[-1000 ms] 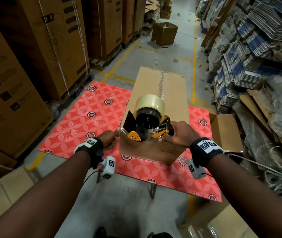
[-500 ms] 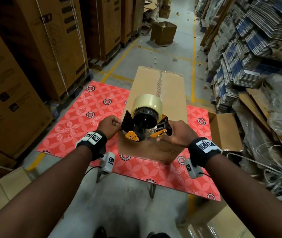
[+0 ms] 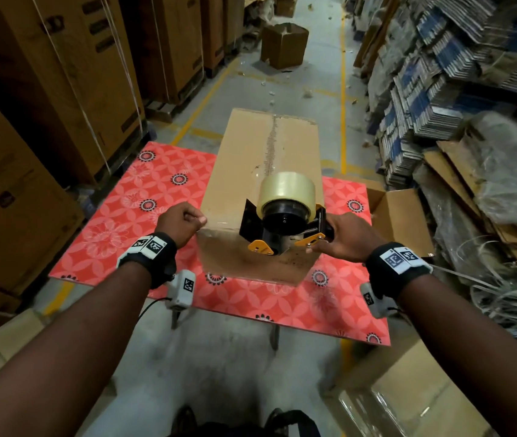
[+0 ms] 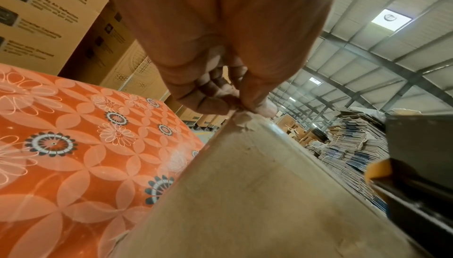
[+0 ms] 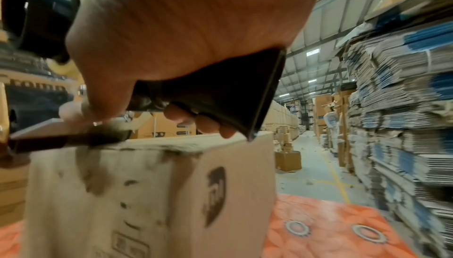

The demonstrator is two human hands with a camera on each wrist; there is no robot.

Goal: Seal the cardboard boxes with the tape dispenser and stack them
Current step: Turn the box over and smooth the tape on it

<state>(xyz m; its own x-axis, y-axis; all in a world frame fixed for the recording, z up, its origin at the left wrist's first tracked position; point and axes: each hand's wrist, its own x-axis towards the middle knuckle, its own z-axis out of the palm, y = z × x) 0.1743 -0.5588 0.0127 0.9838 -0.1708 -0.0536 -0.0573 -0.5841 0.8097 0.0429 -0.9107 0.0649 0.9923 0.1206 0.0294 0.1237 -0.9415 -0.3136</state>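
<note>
A long cardboard box (image 3: 250,159) lies on the red floral table (image 3: 124,222), its top seam running away from me. The black and yellow tape dispenser (image 3: 285,222), carrying a clear tape roll (image 3: 287,190), sits over the box's near top edge. My right hand (image 3: 323,241) grips its black handle (image 5: 220,91), fingers curled round it. My left hand (image 3: 198,220) is at the box's near left top corner. There its thumb and fingertips (image 4: 230,107) pinch the end of a clear tape strip against the cardboard (image 4: 245,194). The dispenser's body (image 4: 421,155) shows to the right.
An open empty box (image 3: 399,216) stands by the table's right side. Tall strapped cartons (image 3: 46,105) line the left, and heaps of flattened cartons (image 3: 439,89) line the right. A loose box (image 3: 284,45) sits in the aisle beyond. Another carton (image 3: 408,398) lies at my lower right.
My left hand rose from the table beside the box to its near left top corner and pinched there. The dispenser shifted slightly right along the near edge.
</note>
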